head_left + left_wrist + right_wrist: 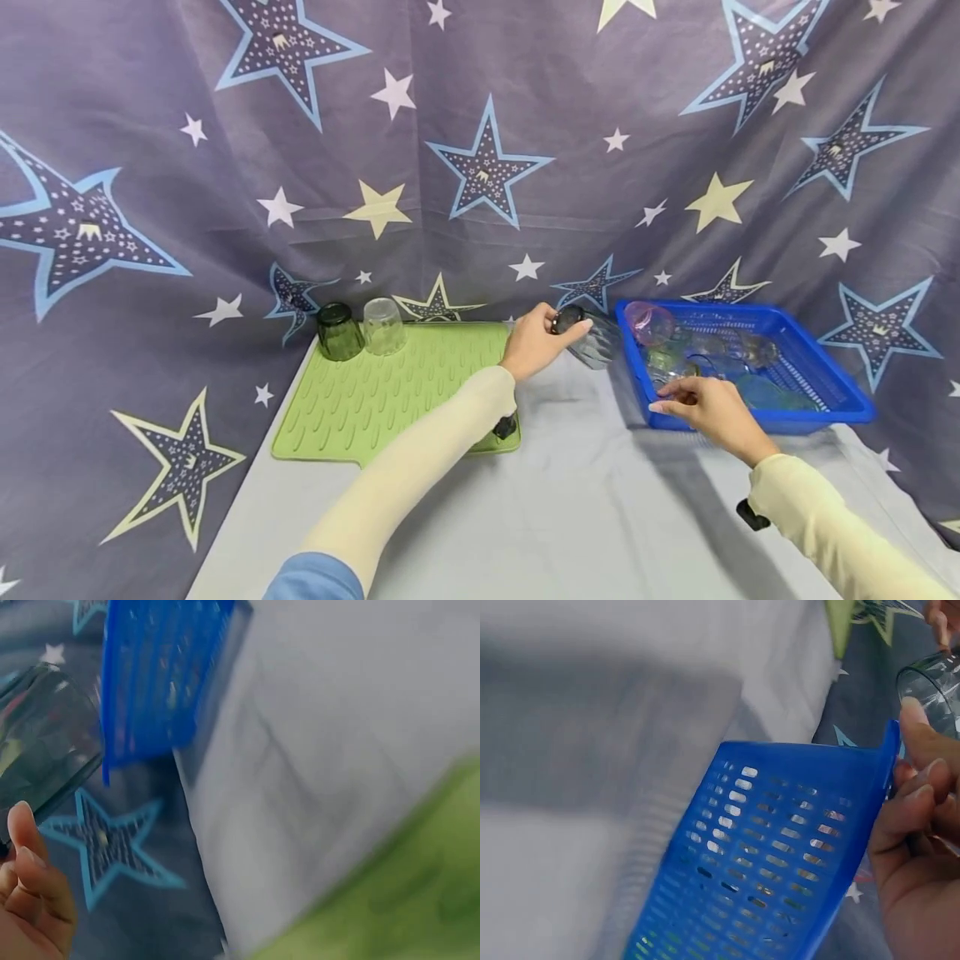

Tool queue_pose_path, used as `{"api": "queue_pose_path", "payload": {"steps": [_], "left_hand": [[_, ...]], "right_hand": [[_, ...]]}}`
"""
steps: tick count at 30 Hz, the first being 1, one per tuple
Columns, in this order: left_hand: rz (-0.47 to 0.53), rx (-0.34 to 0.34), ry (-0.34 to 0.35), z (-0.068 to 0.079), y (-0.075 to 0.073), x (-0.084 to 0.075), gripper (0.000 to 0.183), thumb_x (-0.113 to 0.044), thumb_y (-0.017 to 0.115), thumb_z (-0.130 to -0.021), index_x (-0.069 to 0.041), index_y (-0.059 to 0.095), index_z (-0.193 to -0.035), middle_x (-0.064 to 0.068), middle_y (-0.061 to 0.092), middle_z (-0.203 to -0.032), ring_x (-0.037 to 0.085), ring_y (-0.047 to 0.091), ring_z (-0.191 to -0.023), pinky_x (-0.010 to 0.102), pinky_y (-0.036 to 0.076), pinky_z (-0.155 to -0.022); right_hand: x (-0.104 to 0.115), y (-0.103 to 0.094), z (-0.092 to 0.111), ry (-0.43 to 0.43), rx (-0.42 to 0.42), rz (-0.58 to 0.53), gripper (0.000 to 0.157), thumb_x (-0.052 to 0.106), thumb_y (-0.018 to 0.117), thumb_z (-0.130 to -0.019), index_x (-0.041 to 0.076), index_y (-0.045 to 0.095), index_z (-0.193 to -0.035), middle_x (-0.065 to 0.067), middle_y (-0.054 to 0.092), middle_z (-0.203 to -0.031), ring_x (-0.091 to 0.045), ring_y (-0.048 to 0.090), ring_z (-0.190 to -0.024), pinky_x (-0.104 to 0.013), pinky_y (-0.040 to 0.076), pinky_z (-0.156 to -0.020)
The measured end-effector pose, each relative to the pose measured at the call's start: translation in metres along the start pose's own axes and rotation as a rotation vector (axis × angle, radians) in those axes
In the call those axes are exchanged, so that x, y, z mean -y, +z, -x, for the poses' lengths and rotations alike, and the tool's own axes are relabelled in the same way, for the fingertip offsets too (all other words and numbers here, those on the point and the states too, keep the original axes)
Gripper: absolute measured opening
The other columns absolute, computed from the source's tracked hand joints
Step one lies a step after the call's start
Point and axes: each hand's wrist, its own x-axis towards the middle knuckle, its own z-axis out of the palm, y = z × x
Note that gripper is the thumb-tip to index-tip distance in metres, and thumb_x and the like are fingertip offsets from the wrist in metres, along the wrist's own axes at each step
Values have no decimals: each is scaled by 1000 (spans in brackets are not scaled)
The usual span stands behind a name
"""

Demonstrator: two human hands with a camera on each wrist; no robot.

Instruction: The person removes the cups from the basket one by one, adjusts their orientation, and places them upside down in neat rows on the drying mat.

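Observation:
My left hand [536, 340] grips a grey-tinted drinking glass [596, 342] near its dark base, the glass tilted with its mouth toward the lower right. In the left wrist view the glass [49, 742] fills the left edge, above the fingertips. By the front left corner of a blue plastic basket [757, 414] is my right hand [708, 408], its fingers bent and no object visible between them. Inside the basket lie several tinted glasses, among them a pink glass [649, 323]. The right wrist view shows the right hand [922, 847] beside the basket rim [889, 761].
A green drying mat [420, 375] lies on the left of the white-covered table [577, 500]. At its back left corner stand a dark smoky glass [340, 333] and a clear glass [384, 327], both upside down. A star-patterned curtain [480, 250] hangs behind.

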Motion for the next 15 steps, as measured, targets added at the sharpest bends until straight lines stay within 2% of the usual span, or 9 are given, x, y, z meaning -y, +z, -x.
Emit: {"api": "queue_pose_path", "payload": {"steps": [3, 6, 11, 15], "left_hand": [[-80, -20, -26, -5, -14, 12, 61, -79, 66, -82, -20, 59, -100, -3, 64, -86, 17, 60, -74, 33, 49, -67], [-161, -23, -59, -7, -30, 27, 62, -77, 66, -84, -18, 59, -103, -1, 64, -88, 19, 59, -74, 35, 48, -66], [-306, -2, -90, -9, -56, 55, 72, -77, 64, -85, -12, 61, -114, 5, 63, -89, 22, 59, -70, 37, 47, -61], [-389, -15, -121, -10, -74, 70, 79, -79, 62, -85, -8, 61, -121, 11, 67, -101, 25, 63, -77, 41, 51, -66]], "right_hand": [[0, 2, 1, -64, -43, 90, 22, 34, 81, -91, 13, 79, -97, 3, 70, -77, -12, 60, -65, -33, 49, -60], [0, 3, 1, -94, -54, 101, 15, 30, 82, -90, 15, 78, -90, 5, 69, -75, -10, 59, -64, -32, 49, -61], [0, 3, 0, -109, -40, 96, 15, 28, 82, -90, 16, 74, -86, 4, 68, -74, -9, 59, -64, -32, 50, -60], [0, 1, -1, -122, -40, 102, 16, 30, 82, -90, 18, 73, -84, 5, 68, -73, -7, 59, -63, -31, 50, -60]]}}
